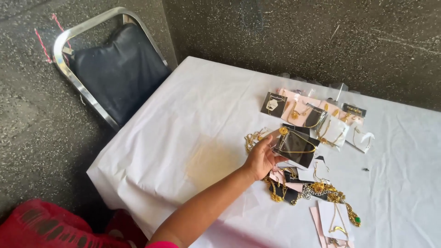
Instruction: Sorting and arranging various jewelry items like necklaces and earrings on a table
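Note:
My right hand point(261, 159) reaches across the white-covered table point(183, 138) and holds a black card with a gold chain necklace point(296, 148), thumb on top of its left edge. The card is lifted slightly over a heap of loose gold chains and carded jewellery point(303, 186). My left hand is out of sight.
Pink, black and clear-bagged jewellery cards point(317, 117) lie in a row behind the hand. A white card with a gold pendant point(337, 220) lies at the near right. A metal-framed chair with a dark cushion point(115, 69) stands beside the table's left corner. Red cloth point(46, 229) sits at bottom left.

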